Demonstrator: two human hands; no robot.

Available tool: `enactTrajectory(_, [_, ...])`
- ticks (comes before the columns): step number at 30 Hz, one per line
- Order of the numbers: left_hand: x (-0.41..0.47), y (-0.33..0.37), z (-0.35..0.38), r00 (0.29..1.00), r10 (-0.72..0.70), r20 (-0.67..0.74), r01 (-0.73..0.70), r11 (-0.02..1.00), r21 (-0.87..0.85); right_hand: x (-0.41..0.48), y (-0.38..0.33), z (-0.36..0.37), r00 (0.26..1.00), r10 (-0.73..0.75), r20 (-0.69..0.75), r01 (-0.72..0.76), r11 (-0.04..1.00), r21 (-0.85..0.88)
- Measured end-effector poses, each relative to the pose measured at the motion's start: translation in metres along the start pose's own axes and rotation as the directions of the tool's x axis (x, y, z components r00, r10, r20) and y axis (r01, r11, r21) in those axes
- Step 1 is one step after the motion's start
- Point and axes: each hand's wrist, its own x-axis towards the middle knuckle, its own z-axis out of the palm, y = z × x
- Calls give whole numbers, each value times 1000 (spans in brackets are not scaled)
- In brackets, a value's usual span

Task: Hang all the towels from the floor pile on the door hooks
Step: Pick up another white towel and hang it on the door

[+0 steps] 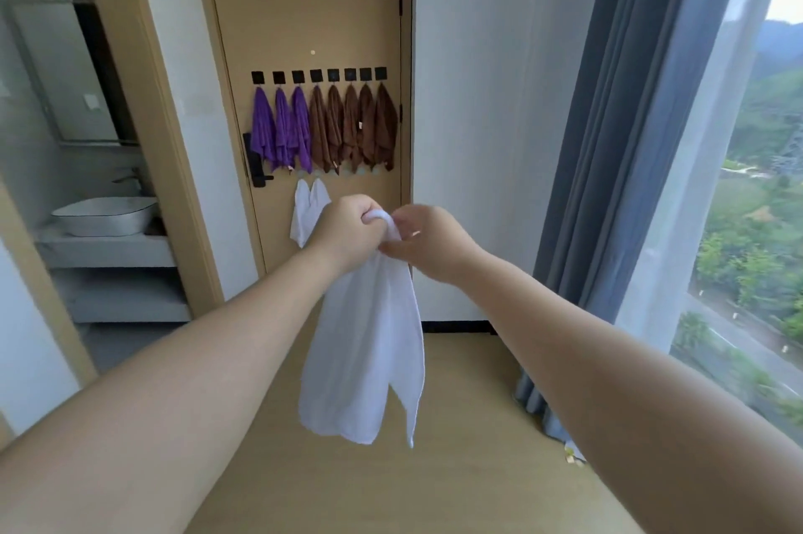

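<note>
Standing well apart from the door (304, 12). Left grip (347, 229) is fisting the bunched top of a white towel (369, 359); right grip (430, 242) is pinching the same bunch just beside it. Towel is hanging free above the floor. Top hooks (313, 76) are all carrying towels; a white pair (306, 207) is hanging lower. Risk I'm watching: no loop is showing, so a bunched fold could slip off a hook.

Living quarters, tan entry door (304, 12), washbasin (106, 215) alcove at left, blue curtain (608, 142) by tall window (760, 229) (hillside outside)
</note>
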Motion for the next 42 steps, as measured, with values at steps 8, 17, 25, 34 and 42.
enactTrajectory(8, [-25, -37, -23, 936, -105, 335, 91, 994, 57, 12, -2, 38, 994, 108, 34, -106, 993, -53])
enactTrajectory(17, [-18, -64, -23, 832, -233, 504, 227, 971, 75, 42, 21, 43, 995, 70, 64, -76, 993, 92])
enactTrajectory(25, [46, -77, 17, 926, -225, 304, 189, 971, 143, 108, 96, 25, 981, 62, 186, -79, 994, 81])
enactTrajectory(34, [115, -90, 56, 967, -227, 120, 203, 962, 185, 178, 151, 7, 954, -106, 279, 122, 992, -41])
enactTrajectory(42, [174, -133, 69, 943, -278, 182, 246, 952, 181, 247, 180, 25, 970, -150, 192, 162, 986, -45])
